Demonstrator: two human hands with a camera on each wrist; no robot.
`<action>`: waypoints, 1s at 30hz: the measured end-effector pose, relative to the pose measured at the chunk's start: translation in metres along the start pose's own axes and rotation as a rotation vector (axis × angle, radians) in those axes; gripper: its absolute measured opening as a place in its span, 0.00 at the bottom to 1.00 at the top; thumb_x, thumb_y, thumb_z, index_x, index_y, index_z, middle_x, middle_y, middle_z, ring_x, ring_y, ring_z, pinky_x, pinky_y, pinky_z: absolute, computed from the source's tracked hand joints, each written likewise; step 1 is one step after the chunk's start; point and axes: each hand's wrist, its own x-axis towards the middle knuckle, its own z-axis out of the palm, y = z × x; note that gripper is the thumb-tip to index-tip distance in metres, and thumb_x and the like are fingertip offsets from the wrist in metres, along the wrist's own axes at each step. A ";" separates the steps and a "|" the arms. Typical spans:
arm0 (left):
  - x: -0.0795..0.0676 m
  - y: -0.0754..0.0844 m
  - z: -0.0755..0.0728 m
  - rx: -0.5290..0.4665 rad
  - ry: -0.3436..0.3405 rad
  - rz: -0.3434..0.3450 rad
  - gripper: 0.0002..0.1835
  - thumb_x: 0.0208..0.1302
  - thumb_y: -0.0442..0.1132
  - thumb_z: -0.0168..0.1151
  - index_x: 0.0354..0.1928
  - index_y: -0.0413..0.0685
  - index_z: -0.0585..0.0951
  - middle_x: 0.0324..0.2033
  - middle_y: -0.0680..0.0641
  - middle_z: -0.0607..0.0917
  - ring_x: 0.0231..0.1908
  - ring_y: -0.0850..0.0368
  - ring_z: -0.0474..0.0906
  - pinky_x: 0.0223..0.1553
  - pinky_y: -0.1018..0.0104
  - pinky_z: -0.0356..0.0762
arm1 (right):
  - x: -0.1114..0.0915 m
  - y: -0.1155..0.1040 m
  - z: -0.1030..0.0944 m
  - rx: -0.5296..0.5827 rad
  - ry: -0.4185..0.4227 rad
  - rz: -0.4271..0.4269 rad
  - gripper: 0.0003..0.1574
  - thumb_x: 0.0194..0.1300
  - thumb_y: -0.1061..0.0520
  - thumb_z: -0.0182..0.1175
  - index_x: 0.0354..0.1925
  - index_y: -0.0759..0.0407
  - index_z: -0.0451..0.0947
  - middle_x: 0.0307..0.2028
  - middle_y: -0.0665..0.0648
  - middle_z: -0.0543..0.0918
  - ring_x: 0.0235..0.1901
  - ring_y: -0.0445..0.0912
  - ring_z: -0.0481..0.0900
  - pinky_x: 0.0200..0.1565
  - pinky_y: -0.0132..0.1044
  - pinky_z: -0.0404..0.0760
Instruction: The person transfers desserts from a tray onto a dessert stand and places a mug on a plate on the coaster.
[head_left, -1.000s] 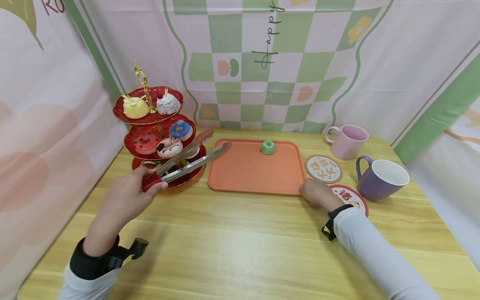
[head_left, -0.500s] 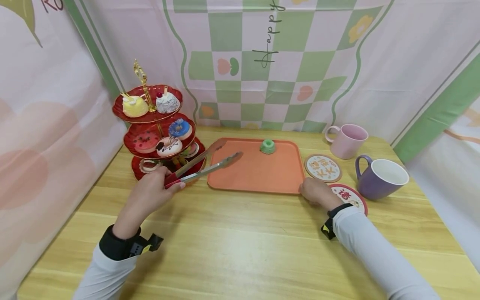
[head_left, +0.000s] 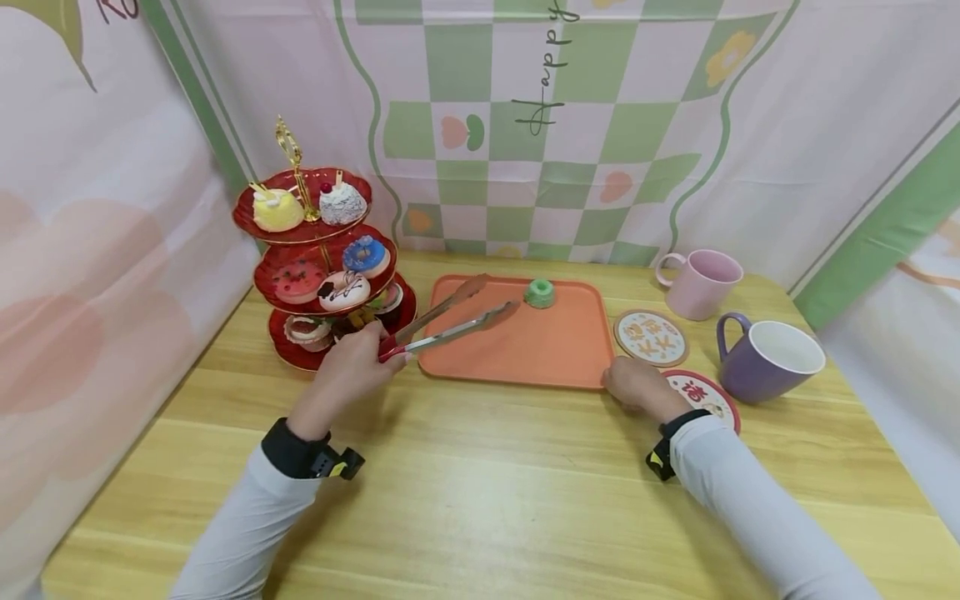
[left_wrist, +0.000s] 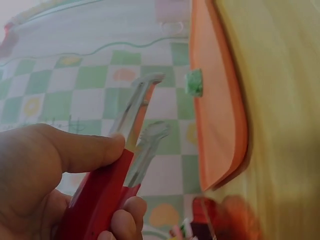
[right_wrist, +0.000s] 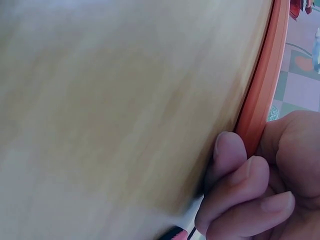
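My left hand (head_left: 354,367) grips red-handled metal tongs (head_left: 450,329), thumb on one arm and fingers round the other. The tongs' tips are apart with nothing between them, over the left part of an orange tray (head_left: 480,354). Near the tray's back edge sits a small green ring-shaped cake (head_left: 538,293), seen also in the left wrist view. At the tray's front right corner my right hand (head_left: 637,387) pinches the rim, thumb above and curled fingers (right_wrist: 232,150) at its outer side.
A red three-tier stand (head_left: 262,242) of cakes and donuts rises at the left, close to my left hand. On the right are a pink mug (head_left: 699,287), a purple mug (head_left: 757,362) and two round coasters (head_left: 651,337), one partly behind my right wrist.
My left hand has carried the tongs to the right, from in front of the stand to over the tray. The right hand keeps its place on the tray's corner.
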 end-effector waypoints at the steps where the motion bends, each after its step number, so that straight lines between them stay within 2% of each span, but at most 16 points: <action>1: 0.003 0.001 0.003 -0.006 -0.002 0.004 0.20 0.58 0.50 0.64 0.40 0.41 0.71 0.24 0.46 0.74 0.24 0.52 0.69 0.23 0.62 0.64 | 0.000 0.001 0.000 -0.019 0.001 -0.016 0.14 0.68 0.62 0.43 0.29 0.64 0.73 0.24 0.58 0.71 0.21 0.49 0.71 0.22 0.37 0.70; 4: 0.011 0.005 0.011 -0.014 -0.001 0.017 0.20 0.59 0.51 0.64 0.38 0.42 0.71 0.23 0.46 0.73 0.23 0.52 0.69 0.23 0.62 0.64 | 0.000 0.002 0.001 -0.054 0.007 -0.044 0.14 0.67 0.63 0.43 0.28 0.63 0.73 0.24 0.58 0.71 0.22 0.49 0.71 0.23 0.38 0.71; 8: 0.022 0.006 0.022 -0.024 -0.004 0.039 0.19 0.59 0.49 0.64 0.39 0.42 0.71 0.23 0.46 0.73 0.22 0.52 0.69 0.22 0.62 0.64 | 0.001 0.003 0.002 0.005 0.012 -0.011 0.16 0.68 0.61 0.43 0.26 0.62 0.73 0.24 0.58 0.72 0.22 0.49 0.71 0.24 0.38 0.71; 15: 0.039 0.012 0.036 -0.056 -0.012 0.051 0.19 0.59 0.48 0.64 0.37 0.40 0.71 0.22 0.45 0.74 0.20 0.53 0.71 0.20 0.64 0.65 | 0.002 0.004 0.002 -0.052 0.005 -0.044 0.14 0.66 0.63 0.44 0.25 0.59 0.72 0.24 0.57 0.71 0.22 0.49 0.71 0.25 0.38 0.70; 22: 0.054 0.018 0.046 -0.087 -0.034 0.047 0.17 0.60 0.48 0.63 0.32 0.41 0.72 0.22 0.46 0.72 0.21 0.53 0.69 0.20 0.64 0.64 | 0.000 0.004 0.002 0.044 0.027 0.015 0.16 0.67 0.61 0.43 0.24 0.60 0.72 0.23 0.57 0.72 0.20 0.49 0.71 0.24 0.38 0.70; 30: 0.065 0.023 0.054 -0.063 -0.064 0.064 0.15 0.61 0.47 0.63 0.36 0.42 0.73 0.23 0.45 0.73 0.23 0.52 0.69 0.21 0.65 0.63 | -0.001 0.003 0.002 0.086 0.042 0.030 0.17 0.66 0.61 0.43 0.21 0.58 0.71 0.21 0.56 0.72 0.17 0.47 0.71 0.23 0.37 0.70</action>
